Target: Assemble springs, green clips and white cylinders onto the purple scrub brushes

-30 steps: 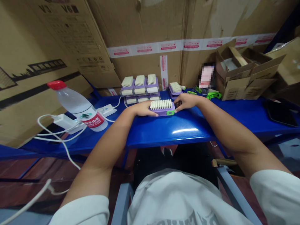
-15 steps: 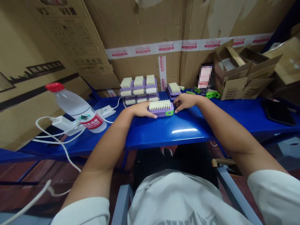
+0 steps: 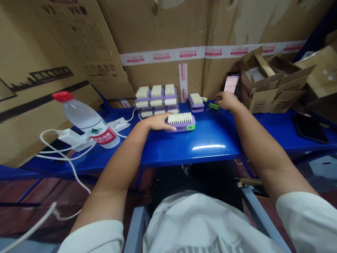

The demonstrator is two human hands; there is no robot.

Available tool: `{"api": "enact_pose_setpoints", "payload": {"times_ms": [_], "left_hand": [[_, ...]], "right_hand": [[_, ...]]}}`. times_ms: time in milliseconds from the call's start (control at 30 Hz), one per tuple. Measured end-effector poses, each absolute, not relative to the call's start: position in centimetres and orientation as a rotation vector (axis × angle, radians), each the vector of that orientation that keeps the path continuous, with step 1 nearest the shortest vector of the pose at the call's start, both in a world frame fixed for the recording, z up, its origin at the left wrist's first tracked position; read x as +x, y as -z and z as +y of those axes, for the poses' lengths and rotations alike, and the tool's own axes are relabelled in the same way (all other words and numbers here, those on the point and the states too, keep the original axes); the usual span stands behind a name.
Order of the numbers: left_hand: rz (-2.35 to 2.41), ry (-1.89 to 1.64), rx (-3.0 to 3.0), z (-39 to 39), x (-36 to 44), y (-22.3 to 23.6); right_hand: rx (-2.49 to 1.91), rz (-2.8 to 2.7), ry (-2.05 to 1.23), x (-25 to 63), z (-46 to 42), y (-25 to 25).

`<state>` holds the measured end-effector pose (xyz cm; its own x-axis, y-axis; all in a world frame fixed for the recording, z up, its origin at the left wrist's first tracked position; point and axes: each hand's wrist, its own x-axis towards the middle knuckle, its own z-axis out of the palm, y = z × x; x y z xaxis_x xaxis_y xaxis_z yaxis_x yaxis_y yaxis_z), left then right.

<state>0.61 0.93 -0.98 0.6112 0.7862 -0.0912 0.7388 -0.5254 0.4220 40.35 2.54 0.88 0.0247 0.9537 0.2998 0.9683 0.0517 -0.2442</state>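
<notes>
Shifted away from the purple brush (image 3: 181,122) since a moment ago, the right hand (image 3: 228,101) now reaches beside a green part (image 3: 213,106), its fingers curled nearly together; whether they pinch anything, I cannot tell. With thumb in front, the left hand (image 3: 159,122) grips the brush's left end, bristles up on the blue table (image 3: 210,135). Behind it sit stacked brushes (image 3: 156,100); a phone (image 3: 231,84) stands beyond the right hand.

Purple brush (image 3: 179,128) with pale bristles (image 3: 180,118) upward and one green end (image 3: 190,127), level on blue tabletop (image 3: 168,149).
</notes>
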Motion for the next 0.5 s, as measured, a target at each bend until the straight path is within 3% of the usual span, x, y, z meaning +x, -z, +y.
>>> {"api": "enact_pose_setpoints", "payload": {"times_ms": [500], "left_hand": [[1.142,-0.268,2.485,0.8,0.2,0.8]], "right_hand": [[-2.087,-2.004,-0.04,40.6,3.5,1.2]]}}
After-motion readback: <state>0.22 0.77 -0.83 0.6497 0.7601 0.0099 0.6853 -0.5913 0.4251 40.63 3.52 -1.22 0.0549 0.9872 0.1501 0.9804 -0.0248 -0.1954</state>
